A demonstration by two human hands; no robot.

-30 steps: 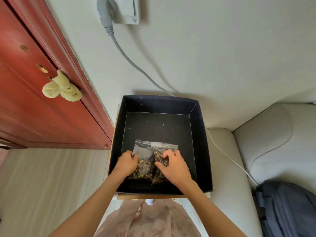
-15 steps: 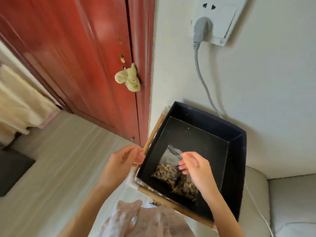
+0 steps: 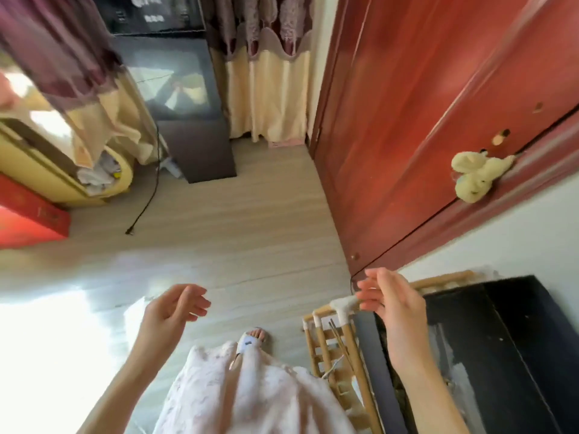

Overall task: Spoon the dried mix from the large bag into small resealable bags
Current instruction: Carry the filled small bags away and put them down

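Observation:
The black box point(image 3: 513, 311) sits at the lower right on a bamboo stand point(image 3: 332, 349). Inside it, the clear top of a small resealable bag point(image 3: 451, 355) shows blurred beside my right forearm; its dried mix is mostly hidden. My right hand point(image 3: 391, 302) hovers above the box's left edge, fingers relaxed, holding nothing. Out over the floor my left hand point(image 3: 170, 311) hangs with loosely curled fingers, also holding nothing. No large bag or spoon is in view.
A red wooden door point(image 3: 407, 120) with a cream plush toy point(image 3: 476, 177) on it stands at the right. Wood-look floor point(image 3: 235, 230) spreads ahead, with a black cable point(image 3: 147, 198), a dark cabinet point(image 3: 194, 120), curtains point(image 3: 266, 89) and a red box point(image 3: 28, 217) at the left.
The view has swung left from the box toward the room. Both hands have left the small bags in the box and lifted away; the left hand moved out over the floor.

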